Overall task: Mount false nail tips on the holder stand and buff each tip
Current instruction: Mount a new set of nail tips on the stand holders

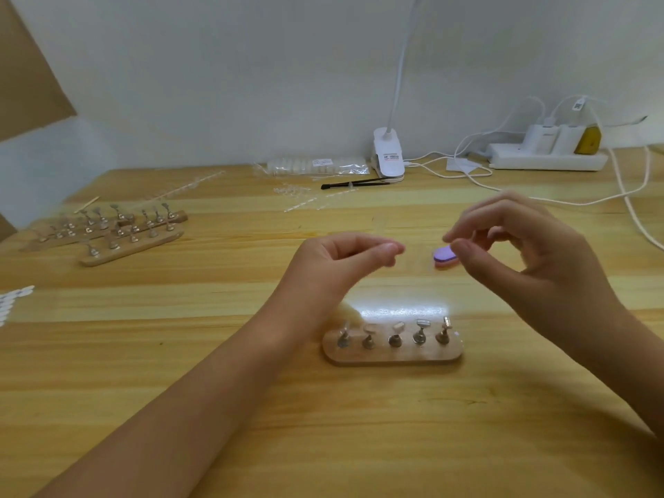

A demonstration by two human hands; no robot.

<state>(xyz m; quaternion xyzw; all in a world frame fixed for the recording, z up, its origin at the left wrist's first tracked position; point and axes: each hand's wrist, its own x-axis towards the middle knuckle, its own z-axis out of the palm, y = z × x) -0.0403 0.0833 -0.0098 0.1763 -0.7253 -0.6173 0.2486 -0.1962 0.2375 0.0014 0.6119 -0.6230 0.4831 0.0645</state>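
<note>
I take the holder stand point(391, 355) as my reference. Its wooden base carries a row of five metal pegs, and small pale nail tips point(397, 327) sit on at least the middle ones; the end pegs are too small to read.

Both hands hover above and beyond the stand, close together but not touching. My left hand point(337, 260) has thumb and forefinger pressed together, and my right hand point(531, 253) is curled with thumb and forefinger nearly meeting. Either could be pinching a clear tip, but I cannot tell through the blur.

I judge the tips to be very light, thin, springy plastic, slick and easy to flick away. I would take one by its side edges, near the base.

The purple buffer block point(443, 258) lies beyond the stand, between the two hands. It looks soft and light, best held by its long sides.

The table point(215, 407) is pale varnished wood, smooth with a glare patch just behind the stand.

- Far left of the stand: spare stands point(125, 242).
- Far behind it, against the plain wall: a bag of tips point(316, 166), a lamp clip point(388, 154), and a power strip point(546, 160) with loose white cables point(478, 177).
</note>
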